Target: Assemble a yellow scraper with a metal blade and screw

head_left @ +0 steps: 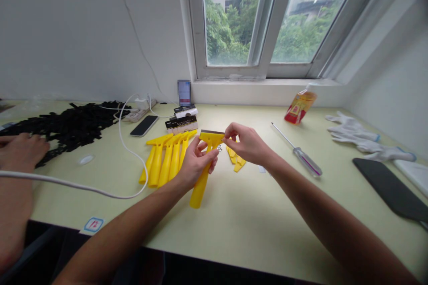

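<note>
My left hand (197,160) is wrapped round the neck of a yellow scraper (200,187), whose wide head points away from me and carries a dark strip along its far edge. At the right end of that head, my right hand (245,140) has thumb and forefinger pinched together; whatever they hold is too small to make out. Close to my left thumb shows a cluster of small silvery pieces, apparently screws (219,148). Several flat yellow pieces (236,160) lie on the table below my right hand. More yellow scrapers (165,160) lie in a row left of my left hand.
A screwdriver (306,160), white gloves (354,133) and a dark flat paddle (388,185) lie at right. A pouch (300,106) stands near the window. Leftward are a phone (144,125), small boxes (182,124), a white cable (100,190), black strips (76,120) and another person's hand (25,151).
</note>
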Demonstrator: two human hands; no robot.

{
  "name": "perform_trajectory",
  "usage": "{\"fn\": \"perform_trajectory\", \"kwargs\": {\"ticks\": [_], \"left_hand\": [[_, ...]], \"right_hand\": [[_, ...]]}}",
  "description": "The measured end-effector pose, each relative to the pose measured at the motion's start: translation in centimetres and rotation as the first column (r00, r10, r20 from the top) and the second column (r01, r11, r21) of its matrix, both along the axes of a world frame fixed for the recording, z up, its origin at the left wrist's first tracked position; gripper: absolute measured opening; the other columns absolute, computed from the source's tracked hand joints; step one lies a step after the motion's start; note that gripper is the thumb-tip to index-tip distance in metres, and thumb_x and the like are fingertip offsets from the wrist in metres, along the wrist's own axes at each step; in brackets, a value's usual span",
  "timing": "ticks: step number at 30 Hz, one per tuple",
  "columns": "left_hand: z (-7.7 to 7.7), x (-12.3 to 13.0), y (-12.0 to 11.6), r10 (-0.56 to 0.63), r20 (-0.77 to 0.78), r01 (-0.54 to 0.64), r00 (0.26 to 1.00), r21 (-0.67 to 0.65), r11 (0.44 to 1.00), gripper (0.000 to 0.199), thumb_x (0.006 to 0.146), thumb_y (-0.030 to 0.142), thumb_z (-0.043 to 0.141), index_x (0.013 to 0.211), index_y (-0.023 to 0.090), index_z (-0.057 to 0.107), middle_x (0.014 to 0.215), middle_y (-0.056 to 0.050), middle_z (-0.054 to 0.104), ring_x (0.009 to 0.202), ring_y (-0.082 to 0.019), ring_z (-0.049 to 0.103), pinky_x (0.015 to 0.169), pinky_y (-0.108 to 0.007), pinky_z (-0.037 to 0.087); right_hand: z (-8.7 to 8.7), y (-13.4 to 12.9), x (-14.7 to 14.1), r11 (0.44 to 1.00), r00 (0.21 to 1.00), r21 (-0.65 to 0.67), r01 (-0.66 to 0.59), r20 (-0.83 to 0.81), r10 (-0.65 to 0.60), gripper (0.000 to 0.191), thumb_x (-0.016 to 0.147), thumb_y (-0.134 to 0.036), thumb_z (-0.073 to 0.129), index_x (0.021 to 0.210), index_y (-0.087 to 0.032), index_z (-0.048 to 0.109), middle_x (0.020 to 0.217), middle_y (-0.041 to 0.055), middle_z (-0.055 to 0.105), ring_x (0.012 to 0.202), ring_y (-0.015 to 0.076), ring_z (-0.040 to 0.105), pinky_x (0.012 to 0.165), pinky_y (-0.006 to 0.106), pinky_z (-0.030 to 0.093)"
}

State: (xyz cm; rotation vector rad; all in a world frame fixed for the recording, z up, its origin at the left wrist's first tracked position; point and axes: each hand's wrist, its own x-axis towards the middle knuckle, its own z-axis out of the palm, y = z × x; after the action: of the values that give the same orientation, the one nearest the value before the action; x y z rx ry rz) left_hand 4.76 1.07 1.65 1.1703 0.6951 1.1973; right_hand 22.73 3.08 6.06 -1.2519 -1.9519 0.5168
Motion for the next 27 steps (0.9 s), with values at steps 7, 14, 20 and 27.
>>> {"fn": "perform_trajectory", "kwargs": {"ticks": [7,14,20,27], "left_hand": [[-0.4,0.2,0.1,0.019,-0.024,-0.019,1.000,-0.012,1.000,0.046,0.074,0.034,0.080,0.102,0.022,0.046,0.099,-0.002,0.061,0.051,-0.006,0.056,0.036,-0.018,0.041],[-0.5,0.2,-0.1,0.010,0.011,-0.010,1.000,-0.047,0.999,0.046,0.074,0.034,0.078,0.107,0.023,0.048,0.101,-0.003,0.061,0.051,-0.005,0.053,0.036,-0.017,0.040],[-1.0,0.4,0.0,0.033,0.030,-0.031,0.999,-0.072,0.997,0.043,0.075,0.033,0.077,0.104,0.023,0.047,0.089,0.002,0.058,0.048,-0.005,0.050,0.035,-0.016,0.038],[-0.9,0.5,0.1,0.073,0.077,-0.057,0.994,-0.203,0.978,0.050,0.070,0.031,0.078,0.106,0.024,0.045,0.090,0.002,0.059,0.049,-0.004,0.049,0.036,-0.015,0.036]], "right_hand": [[-1.2,0.2,-0.6,0.994,0.988,-0.090,0.060,-0.137,-0.072,0.005,0.076,-0.024,0.061,0.075,-0.022,0.057,0.072,-0.0017,0.063,0.065,0.0141,0.056,0.060,0.027,0.043],[-1.8,0.6,-0.3,0.996,0.996,0.030,0.086,-0.011,-0.086,0.009,0.079,-0.024,0.062,0.078,-0.022,0.054,0.079,-0.0010,0.062,0.073,0.0150,0.056,0.067,0.029,0.042],[-3.5,1.6,0.4,0.996,0.995,-0.083,0.040,-0.087,-0.047,0.018,0.079,-0.035,0.066,0.085,-0.022,0.054,0.090,0.0022,0.063,0.078,0.0169,0.058,0.069,0.032,0.047],[-2.4,1.6,0.8,0.998,0.997,-0.065,-0.003,-0.071,-0.002,0.015,0.089,-0.036,0.052,0.093,-0.022,0.056,0.097,0.0050,0.067,0.090,0.0192,0.064,0.075,0.035,0.051]]}}
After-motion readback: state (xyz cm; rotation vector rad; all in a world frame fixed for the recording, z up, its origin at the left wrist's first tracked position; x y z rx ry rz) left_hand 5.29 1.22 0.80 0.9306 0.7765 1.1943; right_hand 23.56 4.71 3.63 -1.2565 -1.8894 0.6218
